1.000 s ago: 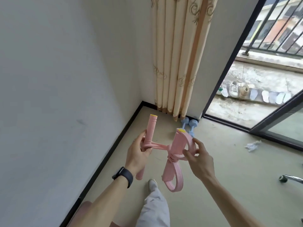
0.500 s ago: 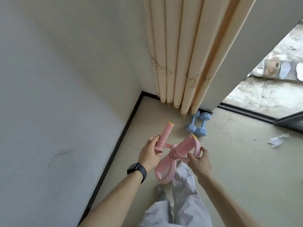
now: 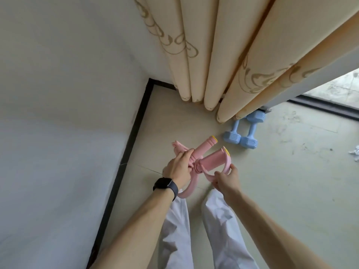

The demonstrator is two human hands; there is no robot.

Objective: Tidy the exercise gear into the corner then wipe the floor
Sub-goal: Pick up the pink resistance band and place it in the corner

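The hands hold the pink pedal puller [image 3: 210, 162] above the corner floor [image 3: 291, 191], left hand [image 3: 177, 168] round a handle, right hand [image 3: 226, 180] pinching a loop; best set down bundled beside the blue dumbbells [image 3: 240, 133]

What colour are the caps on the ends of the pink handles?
Yellow caps on the pink handles, seen in the head view.

A pink resistance band [image 3: 210, 162], its two yellow-capped foam handles angled apart and its straps knotted, is gripped by left hand [image 3: 178, 168] and right hand [image 3: 225, 179] above the floor's corner. Two pale blue dumbbells [image 3: 240, 136] lie side by side at the floor's far edge.
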